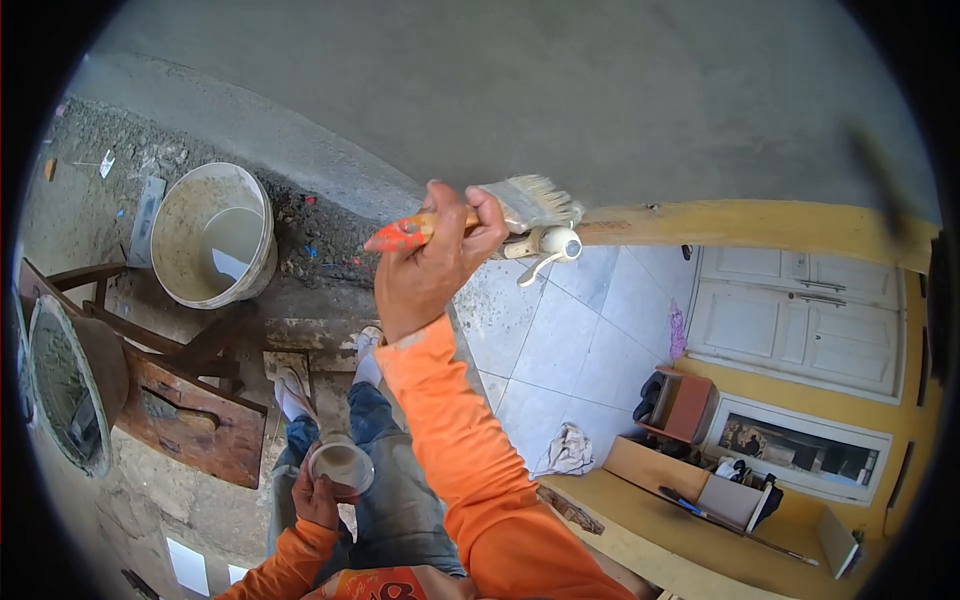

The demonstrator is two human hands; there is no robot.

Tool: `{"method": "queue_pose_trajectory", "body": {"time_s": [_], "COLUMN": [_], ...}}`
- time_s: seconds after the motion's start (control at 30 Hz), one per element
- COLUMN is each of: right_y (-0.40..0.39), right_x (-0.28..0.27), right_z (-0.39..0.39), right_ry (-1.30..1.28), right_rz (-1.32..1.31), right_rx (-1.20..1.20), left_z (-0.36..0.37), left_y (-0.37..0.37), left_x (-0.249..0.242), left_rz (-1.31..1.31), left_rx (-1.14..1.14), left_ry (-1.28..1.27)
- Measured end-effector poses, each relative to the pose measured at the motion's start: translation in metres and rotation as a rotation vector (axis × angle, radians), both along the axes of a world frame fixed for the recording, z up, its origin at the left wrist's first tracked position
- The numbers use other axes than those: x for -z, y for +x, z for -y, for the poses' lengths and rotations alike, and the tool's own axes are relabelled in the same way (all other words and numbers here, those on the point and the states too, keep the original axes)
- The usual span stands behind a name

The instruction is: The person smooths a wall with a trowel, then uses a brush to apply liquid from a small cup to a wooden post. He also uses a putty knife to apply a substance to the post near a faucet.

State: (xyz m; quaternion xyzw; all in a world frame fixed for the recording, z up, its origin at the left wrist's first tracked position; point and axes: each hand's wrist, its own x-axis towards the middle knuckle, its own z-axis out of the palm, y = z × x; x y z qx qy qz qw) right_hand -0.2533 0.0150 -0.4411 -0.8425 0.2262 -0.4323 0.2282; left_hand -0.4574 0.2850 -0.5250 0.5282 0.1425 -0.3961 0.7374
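Observation:
My right hand (435, 262) is closed round the orange handle of a paintbrush (530, 203) in front of the grey plastered wall (640, 100). The wide, pale bristles point right, along the wall's lower part in this view. Just below them, a white fitting with a curved lever (556, 246) sticks out by a yellow wooden edge (740, 222). Lower down, near my legs, my left hand (317, 500) grips a clear plastic cup (342, 468) by its side, with its open top facing up.
A dirty white bucket (262, 255) holding greyish liquid stands at left. Beside it, a worn wooden chair (215, 445) carries a trowel (180, 411), next to another bucket (112, 365) of grey mix. At right are floor tiles (550, 340), a crumpled cloth (568, 450) and white cabinet doors (800, 320).

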Motion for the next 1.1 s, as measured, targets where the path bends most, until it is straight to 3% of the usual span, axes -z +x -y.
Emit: {"method": "queue_pose_trajectory", "body": {"time_s": [0.13,0.27,0.33,0.47,0.57,0.7,0.77,0.8,0.87,1.0,1.1], "right_y": [0.022,0.03,0.039,0.052,0.048,0.026,0.017,0.018,0.026,0.041,0.033], "right_x": [-0.011,0.004,0.013,0.005,0.028,0.037,0.022,0.013,-0.003,0.002,0.052], "right_z": [0.018,0.043,0.054,0.061,0.054,0.029,0.03,0.03,0.035,0.036,0.047], "right_ry": [-0.213,-0.169,-0.078,-0.092,-0.019,0.014,0.032,0.035,-0.206,-0.18,-0.138], "right_rz": [-0.039,-0.121,-0.354,-0.505,-0.662,-0.559,-0.225,-0.23,-0.112,-0.027,-0.192], "right_rx": [0.346,0.497,0.631,0.622,0.48,0.462,0.28,0.28,0.369,0.446,0.526], "left_z": [-0.019,-0.025,-0.024,-0.024,-0.024,-0.015,-0.015,-0.015,-0.014,-0.022,-0.01], "left_y": [-0.005,0.0,0.003,0.005,0.003,0.015,0.018,0.018,0.015,0.003,0.013], "left_x": [0.013,0.007,0.001,-0.002,-0.001,-0.011,-0.01,-0.01,-0.007,0.003,-0.013], "left_rz": [-0.153,-0.194,-0.225,-0.197,-0.222,-0.206,-0.194,-0.178,-0.188,-0.263,-0.251], "left_rx": [-0.079,-0.05,-0.027,-0.065,-0.078,-0.087,-0.087,-0.088,-0.105,-0.103,-0.136], "left_ry": [0.051,0.044,0.043,0.031,0.03,0.076,0.081,0.072,0.059,0.035,0.116]}}
